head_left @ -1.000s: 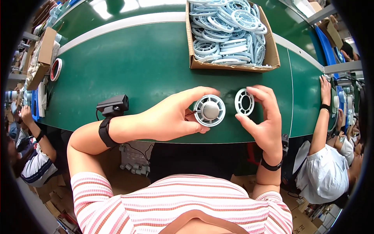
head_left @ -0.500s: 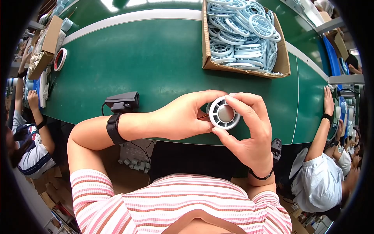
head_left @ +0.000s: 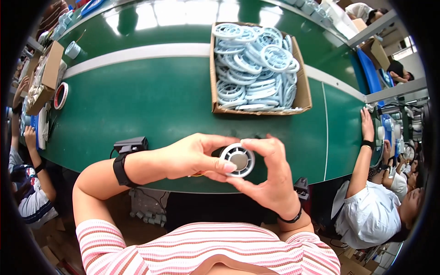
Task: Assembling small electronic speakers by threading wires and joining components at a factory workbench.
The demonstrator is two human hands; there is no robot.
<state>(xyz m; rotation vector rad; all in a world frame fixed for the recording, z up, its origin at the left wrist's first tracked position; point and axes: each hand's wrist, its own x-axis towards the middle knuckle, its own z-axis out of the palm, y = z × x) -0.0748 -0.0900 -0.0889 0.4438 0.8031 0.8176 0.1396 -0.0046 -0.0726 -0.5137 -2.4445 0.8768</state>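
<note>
Both my hands are on one round white spoked housing [head_left: 248,161] with a flat grey disc in its middle, held above the near edge of the green table. My left hand [head_left: 195,158] is closed round its left side, the thumb lying over the front rim. A thin reddish-yellow wire [head_left: 198,173] shows under this hand. My right hand [head_left: 275,178] pinches the rim from the right, index finger at the top and thumb at the bottom. The back of the housing is hidden.
Beyond my hands stands an open cardboard box [head_left: 303,94] heaped with pale blue spoked rings [head_left: 275,57]. A tape roll [head_left: 57,98] and another box [head_left: 48,75] are at the left. Black devices [head_left: 130,145] sit near the table edge. A co-worker's hand [head_left: 366,124] rests at the right.
The whole view has shifted, so table and box appear lower and further left. My left thumb has come onto the front of the housing. Both hands still hold it.
</note>
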